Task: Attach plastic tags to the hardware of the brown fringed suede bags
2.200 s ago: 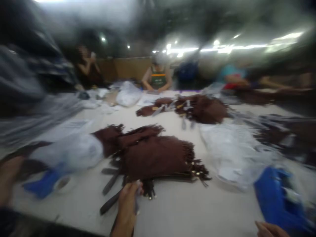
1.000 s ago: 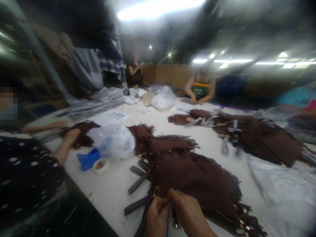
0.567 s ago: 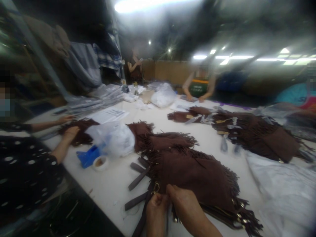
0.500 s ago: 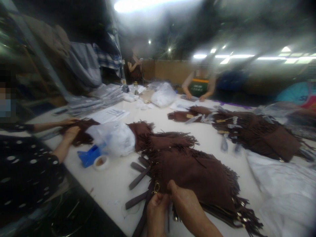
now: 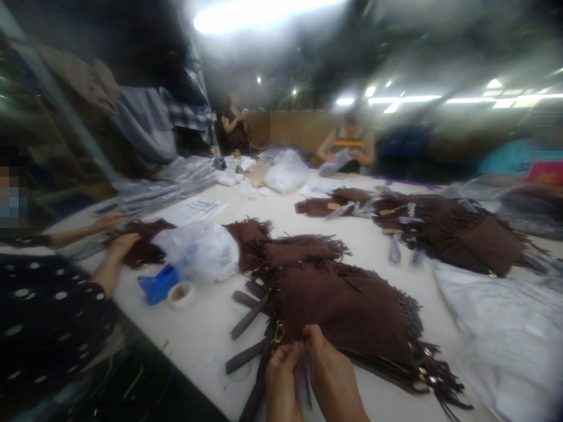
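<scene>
A brown suede fringed bag (image 5: 352,308) lies on the white table (image 5: 202,340) in front of me. My left hand (image 5: 281,384) and my right hand (image 5: 332,378) meet at the bag's near edge, beside a gold clasp (image 5: 278,335). Both hands are closed in a pinch on a small dark strip or tab (image 5: 302,375) hanging from the bag. Loose brown straps (image 5: 246,319) fan out from the bag's left corner.
A person in a dotted dark top (image 5: 48,322) works at my left on a brown piece (image 5: 141,249). A white plastic bag (image 5: 202,252), a blue object (image 5: 158,284) and a tape roll (image 5: 180,295) lie nearby. More brown fringed bags (image 5: 444,234) and clear plastic sheets (image 5: 501,328) lie to the right.
My right hand came in from the far right and joined the left at the bag's near edge. In the last second both hands stayed pinched there, drawing the dark strip slightly toward me.
</scene>
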Demonstrator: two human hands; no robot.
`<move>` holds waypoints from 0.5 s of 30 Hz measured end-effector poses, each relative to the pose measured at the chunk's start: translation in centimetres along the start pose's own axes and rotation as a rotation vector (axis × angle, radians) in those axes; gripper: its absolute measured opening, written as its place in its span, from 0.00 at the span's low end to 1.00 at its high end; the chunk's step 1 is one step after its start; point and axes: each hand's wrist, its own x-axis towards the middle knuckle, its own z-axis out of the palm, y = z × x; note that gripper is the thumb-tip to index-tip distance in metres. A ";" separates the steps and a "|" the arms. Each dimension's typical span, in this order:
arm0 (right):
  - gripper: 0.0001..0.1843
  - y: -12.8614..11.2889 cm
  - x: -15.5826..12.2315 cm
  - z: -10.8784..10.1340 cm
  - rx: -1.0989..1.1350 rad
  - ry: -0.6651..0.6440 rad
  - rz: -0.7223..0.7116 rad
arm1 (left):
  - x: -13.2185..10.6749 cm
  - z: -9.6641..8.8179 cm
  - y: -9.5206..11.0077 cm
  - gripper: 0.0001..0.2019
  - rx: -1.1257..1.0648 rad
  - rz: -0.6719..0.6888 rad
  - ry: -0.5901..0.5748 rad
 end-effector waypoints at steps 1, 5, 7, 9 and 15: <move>0.13 -0.2 -0.1 0.2 -0.023 0.004 0.013 | 0.1 -0.1 -0.1 0.10 0.022 0.022 0.018; 0.09 -0.6 -0.2 0.7 -0.075 0.039 0.063 | 0.3 -0.4 -0.6 0.10 0.084 0.090 0.048; 0.06 -0.3 -0.3 1.0 -0.084 0.072 0.094 | 0.5 -0.5 -0.9 0.11 0.091 0.098 0.030; 0.06 0.2 -0.4 1.5 -0.097 0.093 0.125 | 0.8 -0.7 -1.0 0.13 0.077 0.102 0.022; 0.10 0.4 -1.2 3.3 0.003 0.150 0.129 | 0.6 -0.6 -0.5 0.17 0.047 0.054 0.058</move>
